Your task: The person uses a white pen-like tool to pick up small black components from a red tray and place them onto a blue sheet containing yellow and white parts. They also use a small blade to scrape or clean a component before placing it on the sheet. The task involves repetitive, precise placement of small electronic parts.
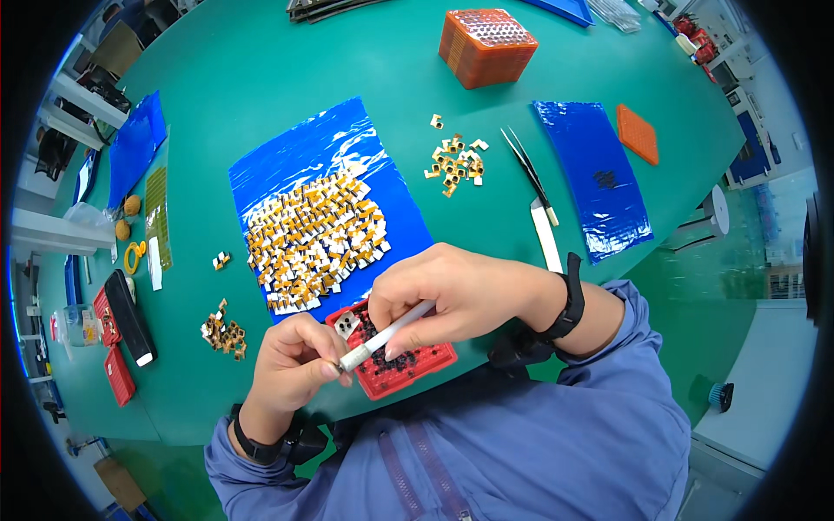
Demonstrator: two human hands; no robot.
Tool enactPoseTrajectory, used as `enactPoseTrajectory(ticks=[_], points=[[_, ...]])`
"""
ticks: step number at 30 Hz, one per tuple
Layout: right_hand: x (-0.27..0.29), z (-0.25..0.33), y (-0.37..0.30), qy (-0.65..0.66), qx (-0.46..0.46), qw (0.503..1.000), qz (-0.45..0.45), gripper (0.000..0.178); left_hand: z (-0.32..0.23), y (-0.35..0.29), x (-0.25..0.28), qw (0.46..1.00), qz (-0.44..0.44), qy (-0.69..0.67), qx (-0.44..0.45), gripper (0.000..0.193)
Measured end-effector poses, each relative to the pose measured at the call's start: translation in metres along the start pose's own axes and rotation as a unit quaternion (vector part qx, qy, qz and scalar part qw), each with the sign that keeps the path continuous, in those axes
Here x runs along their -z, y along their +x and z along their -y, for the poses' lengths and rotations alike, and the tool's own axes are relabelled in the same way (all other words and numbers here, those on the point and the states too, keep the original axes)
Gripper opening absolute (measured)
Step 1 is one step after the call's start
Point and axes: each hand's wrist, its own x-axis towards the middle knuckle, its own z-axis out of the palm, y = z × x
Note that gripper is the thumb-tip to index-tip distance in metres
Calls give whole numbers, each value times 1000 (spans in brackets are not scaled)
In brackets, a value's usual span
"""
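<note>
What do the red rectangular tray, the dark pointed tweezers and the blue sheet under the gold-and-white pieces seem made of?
Red rectangular tray: probably moulded plastic, evenly coloured, slightly glossy. Dark pointed tweezers: likely metal, with bright tips. Blue sheet: perhaps shiny plastic film, wrinkles glinting.

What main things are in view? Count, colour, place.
Rod: one, white, held above tray
Tray: one, red, under rod
Bits: many, black, inside tray
Sheets: several, blue, centre, left, right
Small parts: many, white-gold, piled on centre sheet
Loose clusters: three, white-gold, flanking pile
Tweezers: one pair, black, right
Block: one, orange, far side
Plate: one, orange, far right
Long case: one, black, left
Table: one, green, underneath
Sleeves: two, blue, below
Left hand: one, bare, at rod's tip
Right hand: one, bare, gripping rod
</note>
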Motion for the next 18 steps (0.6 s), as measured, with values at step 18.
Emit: enactPoseTrajectory(ticks=[18], points=[[3, 4, -3, -46, -70, 996, 41, 12, -5, -1, 0, 998, 6, 54, 16, 12]])
